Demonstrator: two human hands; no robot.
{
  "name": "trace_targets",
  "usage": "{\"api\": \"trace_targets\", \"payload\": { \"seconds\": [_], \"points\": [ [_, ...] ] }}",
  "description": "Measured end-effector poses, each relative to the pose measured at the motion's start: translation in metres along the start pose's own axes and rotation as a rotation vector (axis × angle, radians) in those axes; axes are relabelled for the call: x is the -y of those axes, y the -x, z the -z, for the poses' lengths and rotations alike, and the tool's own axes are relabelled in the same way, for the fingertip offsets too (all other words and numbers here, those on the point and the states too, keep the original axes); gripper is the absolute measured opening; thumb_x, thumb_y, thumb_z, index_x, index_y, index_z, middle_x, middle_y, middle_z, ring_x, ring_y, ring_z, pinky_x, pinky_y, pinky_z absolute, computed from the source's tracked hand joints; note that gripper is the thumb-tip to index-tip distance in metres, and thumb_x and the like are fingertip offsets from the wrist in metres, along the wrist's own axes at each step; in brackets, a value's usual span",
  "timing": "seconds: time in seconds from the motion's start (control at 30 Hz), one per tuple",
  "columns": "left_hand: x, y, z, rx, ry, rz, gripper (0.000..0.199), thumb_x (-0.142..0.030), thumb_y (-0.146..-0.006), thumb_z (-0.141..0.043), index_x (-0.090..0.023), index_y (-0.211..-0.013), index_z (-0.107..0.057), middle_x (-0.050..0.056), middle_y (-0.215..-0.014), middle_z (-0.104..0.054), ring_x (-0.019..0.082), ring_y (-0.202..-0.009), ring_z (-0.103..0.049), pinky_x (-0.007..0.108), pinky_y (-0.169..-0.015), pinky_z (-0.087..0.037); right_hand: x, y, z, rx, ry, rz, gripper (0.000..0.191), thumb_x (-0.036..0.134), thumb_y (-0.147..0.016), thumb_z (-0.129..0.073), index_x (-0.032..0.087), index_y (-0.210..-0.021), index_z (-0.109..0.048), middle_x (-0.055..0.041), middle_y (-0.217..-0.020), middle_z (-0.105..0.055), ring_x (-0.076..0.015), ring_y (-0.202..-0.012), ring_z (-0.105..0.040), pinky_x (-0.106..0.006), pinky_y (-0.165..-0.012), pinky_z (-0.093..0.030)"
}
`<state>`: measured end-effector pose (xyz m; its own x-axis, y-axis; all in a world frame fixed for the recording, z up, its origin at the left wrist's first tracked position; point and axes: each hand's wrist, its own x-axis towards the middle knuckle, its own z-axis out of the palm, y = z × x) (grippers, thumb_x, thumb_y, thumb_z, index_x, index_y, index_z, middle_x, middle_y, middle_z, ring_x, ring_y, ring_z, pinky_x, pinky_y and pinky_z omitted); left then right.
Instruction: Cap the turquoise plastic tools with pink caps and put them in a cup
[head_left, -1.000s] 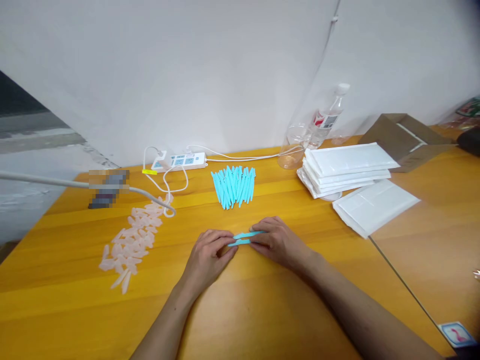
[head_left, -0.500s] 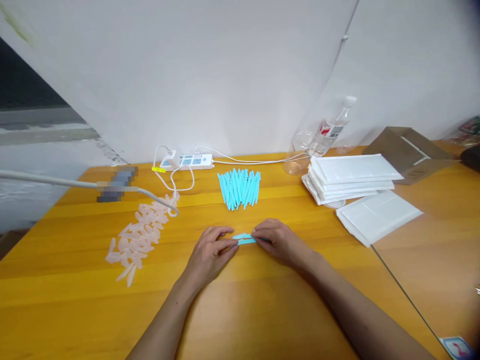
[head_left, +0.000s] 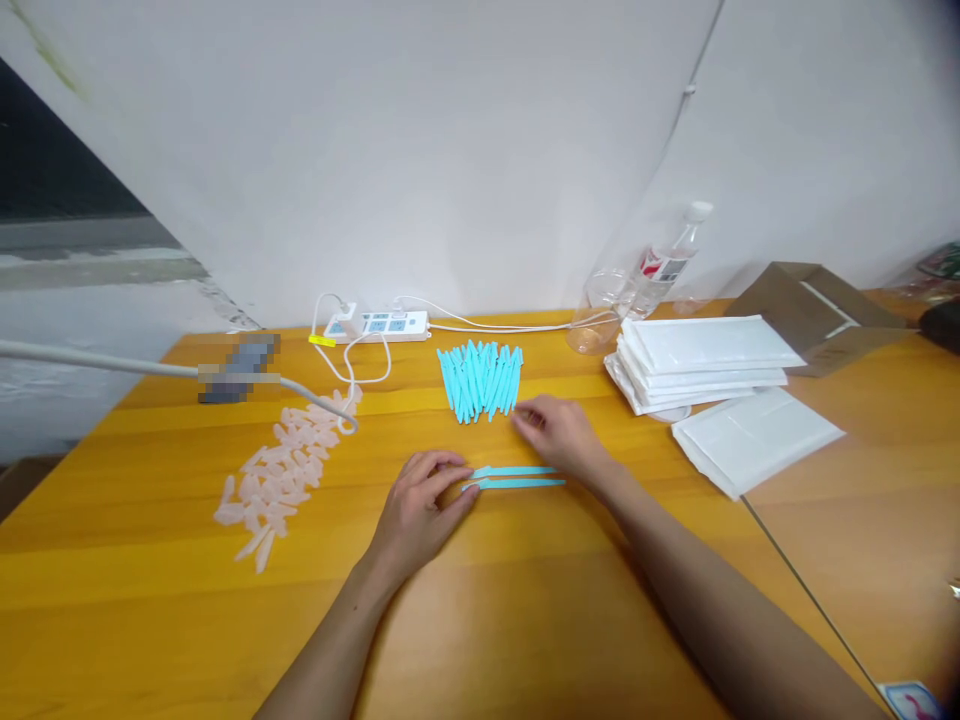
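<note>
Two slim turquoise sticks [head_left: 525, 483] lie side by side on the wooden table, pointing left to right. The fingers of my left hand [head_left: 426, 500] are closed on their left ends. My right hand [head_left: 559, 435] is above and right of them, its fingertips together at the lower right edge of a turquoise pile [head_left: 480, 382]. Whether those fingertips touch or hold a stick is too small to tell. Several pale pink pieces [head_left: 281, 475] are spread out to the left of my left hand.
White padded envelopes [head_left: 705, 345] are stacked at the right, before an open cardboard box [head_left: 817, 310]. Against the wall stand a plastic bottle [head_left: 664, 265] and a power strip [head_left: 382, 326] with cables. A blurred dark object [head_left: 240, 368] lies at the back left.
My right hand has let go of the two turquoise sticks and moved up toward the pile, uncovering their right ends. My left hand stays at their left ends.
</note>
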<state>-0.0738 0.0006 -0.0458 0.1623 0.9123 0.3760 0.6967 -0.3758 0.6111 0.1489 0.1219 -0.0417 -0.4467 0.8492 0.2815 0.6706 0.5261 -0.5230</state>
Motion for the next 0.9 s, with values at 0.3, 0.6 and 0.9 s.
{"api": "trace_targets", "payload": {
  "seconds": [0.3, 0.6, 0.9],
  "points": [
    [0.012, 0.002, 0.013, -0.055, 0.049, 0.115, 0.016, -0.027, -0.091, -0.06, -0.022, -0.097, -0.074, 0.008, -0.095, -0.071, 0.018, -0.09, -0.066, 0.03, -0.083, -0.051, -0.022, -0.081, -0.013, 0.074, -0.091, -0.595, 0.023, 0.03, -0.077, -0.066, 0.016, -0.059, -0.064, -0.0114, -0.064, -0.07, -0.0245, -0.074, -0.07, -0.03, -0.071, -0.05],
    [0.048, 0.008, 0.088, -0.383, -0.106, 0.412, 0.027, -0.042, -0.085, -0.063, -0.019, -0.093, -0.074, 0.004, -0.088, -0.073, 0.015, -0.073, -0.065, 0.025, -0.069, -0.052, -0.034, -0.03, 0.02, -0.048, -0.306, -0.52, 0.029, 0.027, -0.088, -0.055, 0.017, -0.113, -0.065, -0.0038, -0.082, -0.074, -0.0135, -0.064, -0.066, -0.023, -0.061, -0.051],
    [0.096, 0.02, 0.12, -0.01, -0.654, 0.576, 0.034, -0.043, -0.088, -0.053, -0.027, -0.107, -0.075, 0.005, -0.115, -0.07, 0.024, -0.095, -0.068, 0.032, -0.076, -0.051, -0.031, 0.036, 0.021, -0.04, 0.042, 0.011, 0.028, 0.03, -0.093, -0.055, 0.018, -0.11, -0.074, -0.0087, -0.091, -0.068, -0.0223, -0.09, -0.061, -0.033, -0.082, -0.047]
  ]
}}
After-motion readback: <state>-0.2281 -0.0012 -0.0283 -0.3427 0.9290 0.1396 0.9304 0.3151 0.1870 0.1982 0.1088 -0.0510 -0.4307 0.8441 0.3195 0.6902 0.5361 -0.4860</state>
